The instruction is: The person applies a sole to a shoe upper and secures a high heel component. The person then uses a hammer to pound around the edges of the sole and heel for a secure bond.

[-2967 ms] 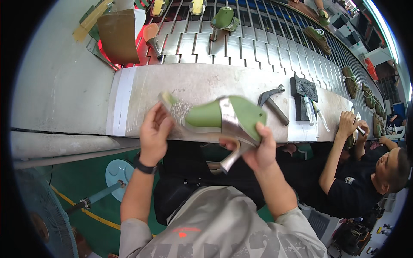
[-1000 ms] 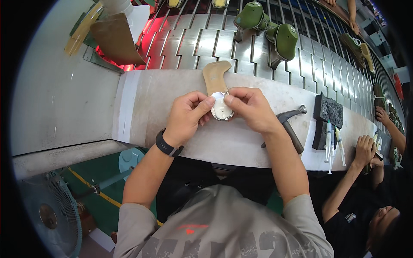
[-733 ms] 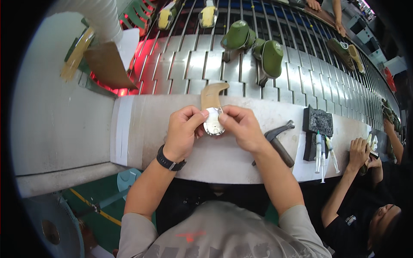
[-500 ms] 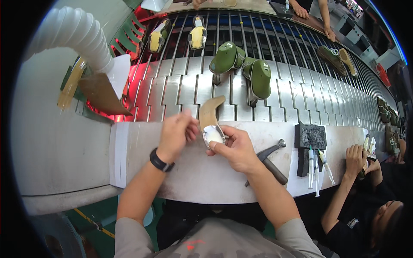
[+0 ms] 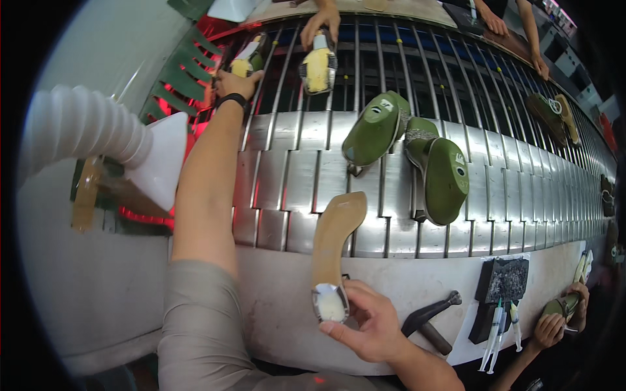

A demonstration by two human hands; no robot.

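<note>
One sole (image 5: pixel 334 241) points upward at lower centre, pinched by the right hand (image 5: pixel 369 320). Upper left, a shoe (image 5: pixel 242 66) slants up from the left hand (image 5: pixel 237 85), whose grip is unclear.

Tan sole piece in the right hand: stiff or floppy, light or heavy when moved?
Probably fairly stiff: the sole piece juts out in a smooth curve, gripped at only one end by the right hand. Likely light: that one hand holds it.

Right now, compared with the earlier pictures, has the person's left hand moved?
Yes. Judged against the pale bench, the left hand has moved forward and leftward over the metal conveyor, reaching the yellow-bottomed shoe at the far left.
</note>
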